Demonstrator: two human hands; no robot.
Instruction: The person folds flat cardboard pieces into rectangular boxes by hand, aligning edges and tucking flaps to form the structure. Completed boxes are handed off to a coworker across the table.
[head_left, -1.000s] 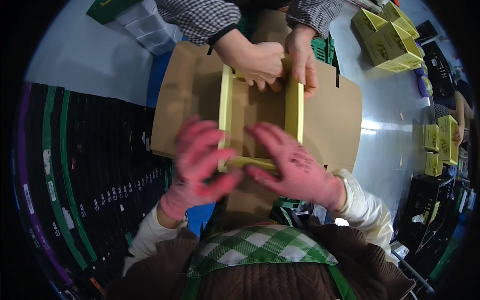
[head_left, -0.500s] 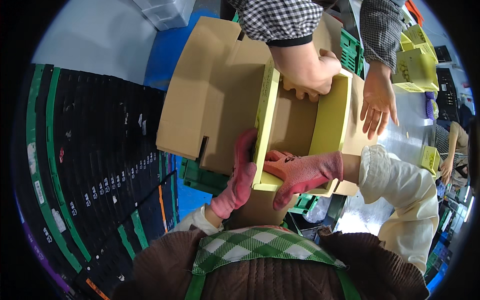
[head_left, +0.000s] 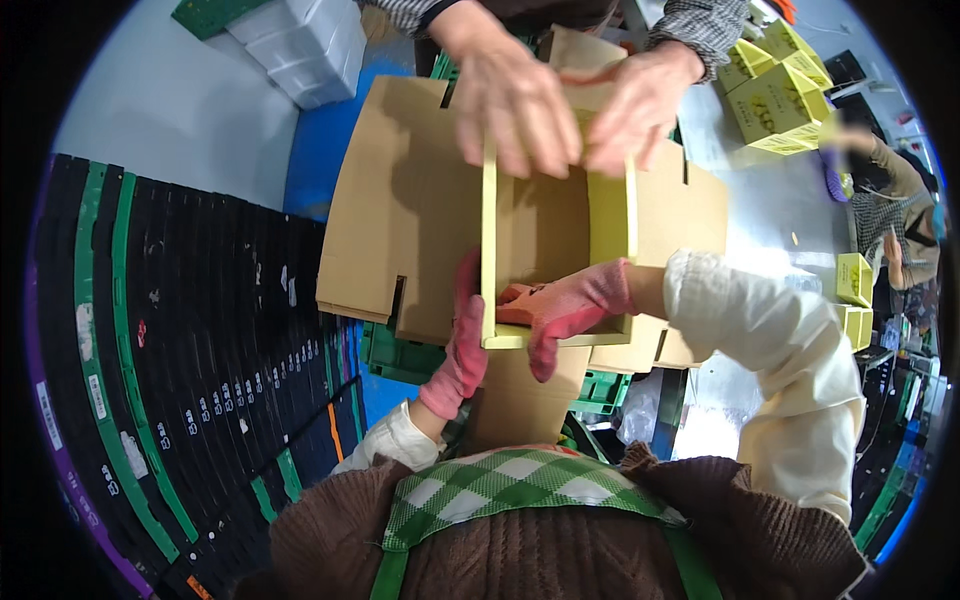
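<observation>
A yellow open-topped carton point(head_left: 612, 215) with a brown inside stands over flattened brown cardboard. My right hand point(head_left: 572, 305), in a pink glove, grips the near end wall, with fingers inside and thumb outside. Against the outer left wall lies my left hand point(head_left: 460, 345), also gloved in pink, fingers stretched along it and partly hidden. At the far end another person's left hand point(head_left: 632, 105) and right hand point(head_left: 515, 105) hover over the carton, blurred by motion.
Cardboard sheets point(head_left: 395, 200) spread beneath the carton, over green crates point(head_left: 395, 352). Black crates point(head_left: 220, 350) line the left side, and white boxes point(head_left: 310, 55) stand behind. More yellow cartons point(head_left: 775, 105) sit on a metal table point(head_left: 745, 230) at right, with another person point(head_left: 890, 200) beyond.
The carton and my hands have shifted slightly left and away from me. The other person's one hand has left the carton's inside, and both now move above its far end.
</observation>
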